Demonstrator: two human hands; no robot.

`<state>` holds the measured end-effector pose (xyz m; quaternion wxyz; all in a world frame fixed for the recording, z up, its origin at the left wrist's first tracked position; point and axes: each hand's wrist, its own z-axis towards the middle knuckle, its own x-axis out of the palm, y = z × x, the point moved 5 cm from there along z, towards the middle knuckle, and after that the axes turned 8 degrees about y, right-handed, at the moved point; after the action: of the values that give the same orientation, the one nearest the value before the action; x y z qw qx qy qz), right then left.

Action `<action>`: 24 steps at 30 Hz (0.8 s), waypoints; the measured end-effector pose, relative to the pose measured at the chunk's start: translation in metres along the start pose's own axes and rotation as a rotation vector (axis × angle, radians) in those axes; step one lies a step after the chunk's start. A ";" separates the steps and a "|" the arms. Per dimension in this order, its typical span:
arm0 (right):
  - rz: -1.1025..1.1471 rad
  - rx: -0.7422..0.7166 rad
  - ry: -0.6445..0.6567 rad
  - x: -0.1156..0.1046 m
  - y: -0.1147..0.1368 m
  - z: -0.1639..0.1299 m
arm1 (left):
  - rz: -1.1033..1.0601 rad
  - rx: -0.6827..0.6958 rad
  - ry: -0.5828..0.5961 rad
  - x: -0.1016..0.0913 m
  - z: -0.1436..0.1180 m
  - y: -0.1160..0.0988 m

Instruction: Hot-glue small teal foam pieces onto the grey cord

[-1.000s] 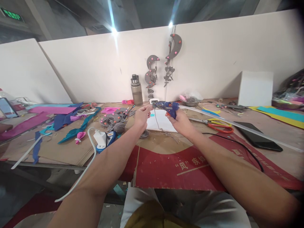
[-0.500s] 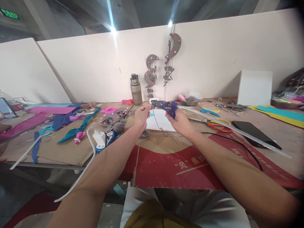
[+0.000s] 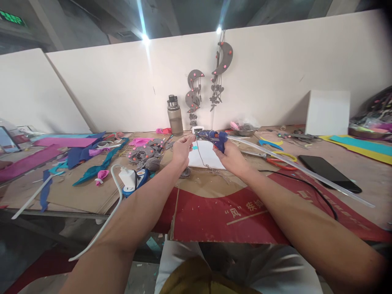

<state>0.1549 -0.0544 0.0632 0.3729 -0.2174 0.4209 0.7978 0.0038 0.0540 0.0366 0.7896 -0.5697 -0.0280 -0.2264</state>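
Head view: right hand [image 3: 233,157] clamped round blue glue gun [image 3: 214,138], its nozzle meeting the left hand [image 3: 183,149], which pinches a thin string [image 3: 202,157] at the tip. Judged step: gluing the string end; next calls for steady trigger pressure. Long glue stick [image 3: 300,168] trails right of the grip, over scissors [image 3: 277,157]. Open cardboard [image 3: 211,185] below both hands.

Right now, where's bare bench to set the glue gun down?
Bare red cardboard near the front edge, between the forearms. Bare tabletop right of the black phone. Crowded: felt scraps left, and scissors behind the right hand, whose grip is on the glue gun.
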 end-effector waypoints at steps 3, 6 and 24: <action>-0.005 0.006 0.006 0.000 0.000 0.000 | 0.002 0.005 -0.006 0.001 -0.001 -0.002; -0.001 0.014 0.009 0.000 0.000 0.000 | 0.000 0.004 -0.011 0.001 -0.002 -0.003; -0.015 0.018 0.016 0.000 0.001 -0.001 | 0.007 0.013 -0.008 0.000 -0.001 -0.003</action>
<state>0.1541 -0.0553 0.0628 0.3774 -0.2234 0.4297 0.7893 0.0024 0.0530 0.0387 0.7940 -0.5654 -0.0307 -0.2212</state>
